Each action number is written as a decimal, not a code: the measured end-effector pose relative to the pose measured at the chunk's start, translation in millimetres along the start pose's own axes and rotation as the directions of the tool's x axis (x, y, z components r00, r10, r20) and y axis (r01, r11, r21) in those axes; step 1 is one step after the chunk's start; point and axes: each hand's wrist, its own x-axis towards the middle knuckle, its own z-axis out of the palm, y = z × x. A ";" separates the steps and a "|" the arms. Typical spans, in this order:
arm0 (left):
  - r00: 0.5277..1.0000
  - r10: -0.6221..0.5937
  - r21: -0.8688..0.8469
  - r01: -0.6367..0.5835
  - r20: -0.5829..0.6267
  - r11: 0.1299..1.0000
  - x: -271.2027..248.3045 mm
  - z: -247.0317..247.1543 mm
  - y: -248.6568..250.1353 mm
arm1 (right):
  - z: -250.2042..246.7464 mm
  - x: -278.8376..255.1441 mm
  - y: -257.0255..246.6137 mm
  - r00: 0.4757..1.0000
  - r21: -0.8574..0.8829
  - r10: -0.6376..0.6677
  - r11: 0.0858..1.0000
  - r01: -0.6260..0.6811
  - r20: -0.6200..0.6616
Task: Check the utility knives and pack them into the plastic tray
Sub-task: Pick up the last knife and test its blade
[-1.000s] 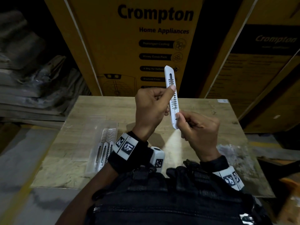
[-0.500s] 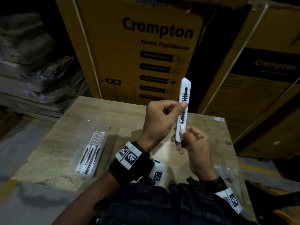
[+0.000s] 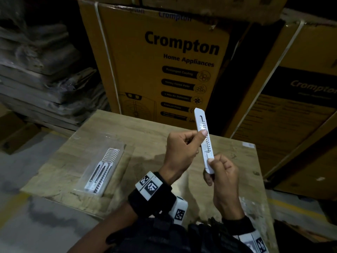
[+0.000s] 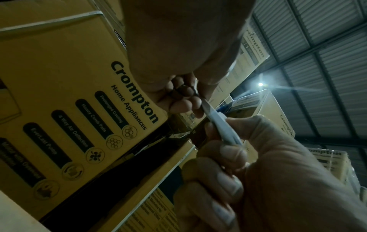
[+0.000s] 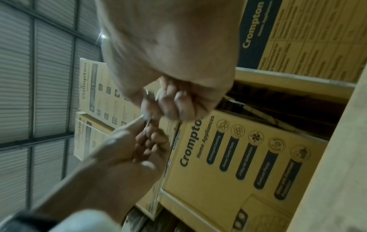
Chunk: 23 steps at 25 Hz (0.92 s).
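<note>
A white utility knife (image 3: pixel 203 139) stands nearly upright in the air above the wooden table (image 3: pixel 145 136), its toothed slot facing me. My left hand (image 3: pixel 182 152) grips its middle, thumb on the slot. My right hand (image 3: pixel 223 172) pinches its lower end between thumb and fingers. In the left wrist view the knife (image 4: pixel 222 127) runs between both hands; the right wrist view shows its thin edge (image 5: pixel 137 120). A clear plastic tray (image 3: pixel 118 148) lies at the table's left with three white knives (image 3: pixel 99 173) side by side in it.
Tall yellow Crompton cartons (image 3: pixel 164 61) stand right behind the table, more at the right (image 3: pixel 291 106). Wrapped flat stacks (image 3: pixel 40 73) fill the left. Grey floor (image 3: pixel 36 225) lies in front left of the table.
The knife and both hands shifted right and slightly down in view as the head turned. The knife's top now tilts left. The thumb stays on the slot.
</note>
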 end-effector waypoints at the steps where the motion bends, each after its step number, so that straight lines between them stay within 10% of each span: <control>1: 1.000 -0.003 0.004 0.003 0.003 1.000 4.3 -3.9 -0.6 | -0.5 2.1 0.3 0.998 -0.018 0.015 1.000 -0.014 0.069; 6: 0.999 -0.043 0.075 0.042 0.015 0.996 15.4 -32.7 -17.1 | 7.1 7.2 8.0 0.969 -0.252 0.069 0.968 -0.008 0.236; 16: 0.966 -0.247 0.283 0.217 0.076 0.934 12.3 -112.8 -93.8 | 47.0 -1.7 100.4 0.986 -0.378 0.167 0.914 -0.144 0.028; 23: 0.930 -0.367 0.428 0.327 0.013 0.843 19.1 -245.5 -173.3 | 148.5 6.6 164.4 0.904 -0.233 0.416 0.874 -0.427 -0.097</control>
